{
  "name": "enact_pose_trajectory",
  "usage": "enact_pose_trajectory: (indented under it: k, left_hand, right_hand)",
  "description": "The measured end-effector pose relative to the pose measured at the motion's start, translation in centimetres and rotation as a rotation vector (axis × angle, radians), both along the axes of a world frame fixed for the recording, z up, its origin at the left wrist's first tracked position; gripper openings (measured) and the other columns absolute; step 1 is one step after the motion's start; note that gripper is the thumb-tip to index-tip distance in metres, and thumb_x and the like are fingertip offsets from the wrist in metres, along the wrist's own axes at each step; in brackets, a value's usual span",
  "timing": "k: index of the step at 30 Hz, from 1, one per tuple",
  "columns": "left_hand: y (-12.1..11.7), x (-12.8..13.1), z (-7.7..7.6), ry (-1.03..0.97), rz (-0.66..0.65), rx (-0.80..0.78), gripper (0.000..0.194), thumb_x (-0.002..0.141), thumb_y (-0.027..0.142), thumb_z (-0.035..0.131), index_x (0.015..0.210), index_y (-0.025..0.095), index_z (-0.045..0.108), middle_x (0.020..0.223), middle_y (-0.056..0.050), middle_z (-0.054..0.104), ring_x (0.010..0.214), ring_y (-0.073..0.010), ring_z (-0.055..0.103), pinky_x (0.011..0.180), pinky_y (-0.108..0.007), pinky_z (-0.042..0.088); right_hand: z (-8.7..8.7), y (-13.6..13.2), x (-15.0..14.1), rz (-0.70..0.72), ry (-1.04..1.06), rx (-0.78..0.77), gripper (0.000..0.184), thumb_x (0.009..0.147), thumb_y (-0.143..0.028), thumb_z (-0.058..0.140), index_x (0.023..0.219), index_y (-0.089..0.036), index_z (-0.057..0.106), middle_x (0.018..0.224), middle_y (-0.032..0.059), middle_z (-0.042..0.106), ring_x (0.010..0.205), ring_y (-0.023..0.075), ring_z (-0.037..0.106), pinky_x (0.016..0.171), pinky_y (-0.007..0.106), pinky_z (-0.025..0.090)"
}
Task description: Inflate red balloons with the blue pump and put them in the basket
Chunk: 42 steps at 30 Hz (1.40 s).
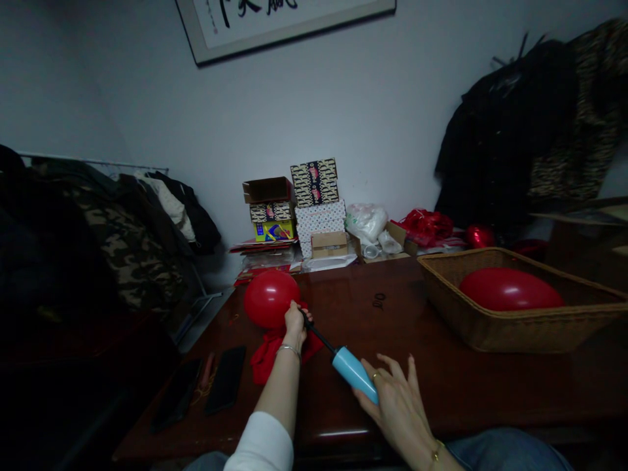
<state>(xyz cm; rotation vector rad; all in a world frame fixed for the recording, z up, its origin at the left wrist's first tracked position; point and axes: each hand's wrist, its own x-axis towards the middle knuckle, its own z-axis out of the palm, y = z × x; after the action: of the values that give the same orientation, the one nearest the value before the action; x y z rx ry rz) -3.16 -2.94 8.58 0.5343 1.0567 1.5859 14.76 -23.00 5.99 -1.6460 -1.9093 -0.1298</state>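
My left hand (295,323) pinches the neck of a round red balloon (271,297) onto the black nozzle of a light blue hand pump (352,370). The balloon is inflated and floats just above the dark wooden table (402,314). Under it lies a heap of flat red balloons (267,356). My right hand (400,402) rests against the pump's blue handle end, palm on it and fingers spread. The pump slants from my left hand down toward my right.
A wicker basket (490,327) at the right holds a big red balloon (510,289). Two black phones (226,379) lie at the table's left edge. Stacked boxes (314,209), plastic bags and red packets line the far wall. Coats hang at left and right.
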Motion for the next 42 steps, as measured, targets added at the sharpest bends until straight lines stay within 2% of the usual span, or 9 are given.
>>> enact_pose_trajectory:
  k: [3, 7, 11, 16, 21, 28, 32, 36, 42]
  left_hand:
    - [-0.4, 0.8, 0.2, -0.032, -0.003, 0.008, 0.027, 0.087, 0.04, 0.044, 0.071, 0.019, 0.038, 0.046, 0.006, 0.04, 0.032, -0.0073, 0.038, 0.034, -0.017, 0.029]
    - [-1.0, 1.7, 0.3, -0.028, -0.02, -0.017, 0.024, 0.089, 0.036, 0.038, 0.071, 0.02, 0.038, 0.045, 0.006, 0.04, 0.031, -0.0083, 0.038, 0.033, -0.018, 0.03]
    - [-1.3, 1.8, 0.4, -0.021, -0.035, -0.039, 0.024, 0.09, 0.034, 0.037, 0.071, 0.02, 0.037, 0.045, 0.005, 0.04, 0.031, -0.009, 0.039, 0.034, -0.019, 0.031]
    - [-1.4, 1.6, 0.1, 0.004, -0.024, -0.039, 0.023, 0.089, 0.033, 0.037, 0.071, 0.02, 0.038, 0.045, 0.005, 0.04, 0.032, -0.0091, 0.039, 0.034, -0.019, 0.031]
    - [-1.2, 1.5, -0.1, -0.003, -0.008, -0.037, 0.023, 0.09, 0.033, 0.037, 0.071, 0.02, 0.037, 0.045, 0.006, 0.039, 0.032, -0.0082, 0.037, 0.033, -0.018, 0.029]
    - [0.2, -0.5, -0.3, 0.007, -0.003, 0.007, 0.026, 0.088, 0.039, 0.041, 0.071, 0.019, 0.038, 0.045, 0.006, 0.039, 0.032, -0.0079, 0.038, 0.034, -0.018, 0.03]
    - [0.9, -1.2, -0.7, -0.009, -0.012, 0.021, 0.027, 0.087, 0.041, 0.044, 0.072, 0.019, 0.039, 0.045, 0.007, 0.039, 0.032, -0.008, 0.038, 0.035, -0.019, 0.031]
    - [0.7, -0.8, -0.6, -0.002, -0.014, 0.029, 0.025, 0.089, 0.037, 0.039, 0.071, 0.019, 0.039, 0.045, 0.006, 0.039, 0.032, -0.0079, 0.038, 0.035, -0.018, 0.031]
    - [-1.1, 0.9, -0.1, -0.043, -0.021, 0.013, 0.027, 0.087, 0.04, 0.044, 0.071, 0.019, 0.039, 0.047, 0.006, 0.039, 0.033, -0.0077, 0.039, 0.035, -0.018, 0.032]
  right_hand:
    - [0.8, 1.6, -1.1, -0.009, 0.016, -0.022, 0.041, 0.081, -0.042, 0.051, 0.116, -0.022, 0.058, 0.09, 0.0048, 0.069, 0.111, 0.0268, 0.048, 0.106, 0.058, 0.001]
    - [1.6, 4.1, -2.9, -0.005, 0.01, -0.028, 0.043, 0.083, -0.044, 0.048, 0.117, -0.02, 0.057, 0.092, 0.007, 0.068, 0.112, 0.0268, 0.046, 0.105, 0.058, -0.001]
    - [1.9, 5.3, -4.1, -0.004, 0.023, -0.027, 0.045, 0.084, -0.046, 0.046, 0.116, -0.017, 0.058, 0.089, 0.0082, 0.068, 0.112, 0.0275, 0.046, 0.105, 0.057, -0.003]
    - [1.8, 4.8, -4.2, -0.013, 0.037, -0.048, 0.044, 0.083, -0.044, 0.048, 0.116, -0.017, 0.058, 0.089, 0.0083, 0.068, 0.112, 0.0276, 0.047, 0.105, 0.057, -0.002]
    - [1.4, 3.5, -3.0, -0.01, 0.02, -0.049, 0.043, 0.083, -0.043, 0.048, 0.119, -0.02, 0.056, 0.091, 0.0071, 0.068, 0.113, 0.0268, 0.047, 0.105, 0.057, 0.0]
    - [-0.3, 0.0, 0.2, 0.036, 0.002, -0.025, 0.042, 0.082, -0.04, 0.05, 0.12, -0.022, 0.055, 0.096, 0.0051, 0.068, 0.112, 0.0262, 0.048, 0.107, 0.057, 0.004]
    - [-1.1, -1.3, 1.0, 0.061, -0.011, -0.006, 0.043, 0.083, -0.042, 0.049, 0.122, -0.024, 0.053, 0.097, 0.0052, 0.068, 0.112, 0.0269, 0.049, 0.106, 0.059, 0.003]
    - [-0.7, -0.9, 0.4, 0.041, 0.001, -0.01, 0.039, 0.083, -0.039, 0.049, 0.118, -0.024, 0.056, 0.096, 0.0055, 0.068, 0.111, 0.027, 0.049, 0.106, 0.059, 0.003]
    - [0.9, 1.9, -1.7, 0.007, 0.034, -0.039, 0.04, 0.082, -0.04, 0.05, 0.116, -0.02, 0.058, 0.091, 0.0069, 0.069, 0.111, 0.027, 0.048, 0.106, 0.058, 0.004]
